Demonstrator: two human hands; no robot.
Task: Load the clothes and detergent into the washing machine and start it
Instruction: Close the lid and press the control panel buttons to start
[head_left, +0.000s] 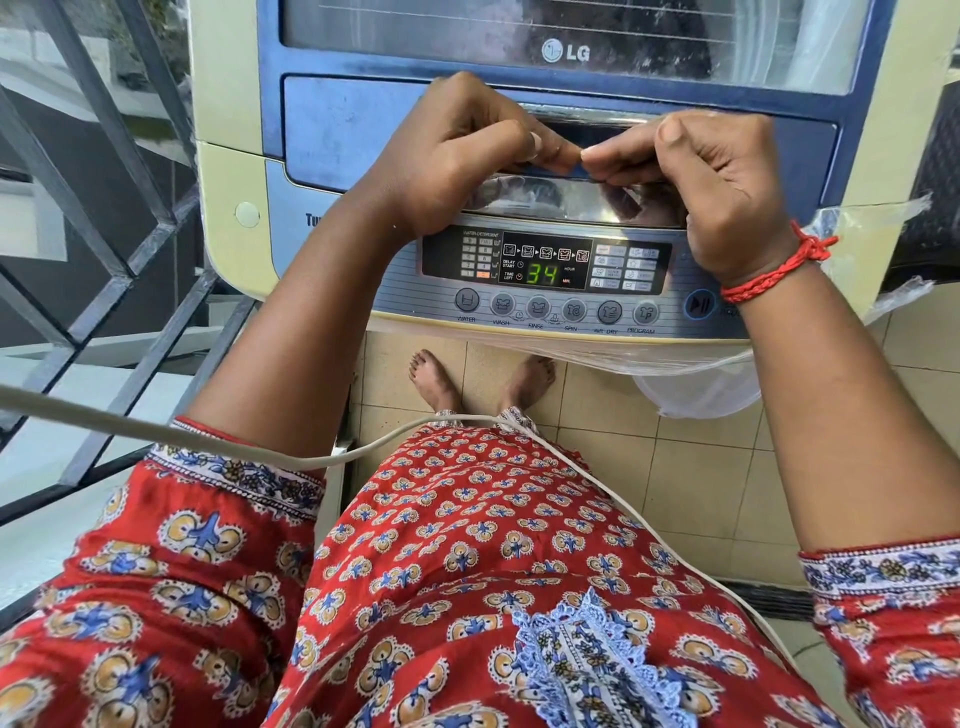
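Here both hands, the left hand (467, 156) and the right hand (711, 171), meet with curled fingers on the lid handle (582, 122) of the washing machine (228, 171), which runs left-right directly ahead, equally near each.

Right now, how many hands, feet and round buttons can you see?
Hands: 2, left hand and right hand.
Feet: 2, and.
Round buttons: 7, from water to start/pause.
Total: 11.

Bright, sharp daylight; glare on the lid (571, 31); wide-angle edge bending.
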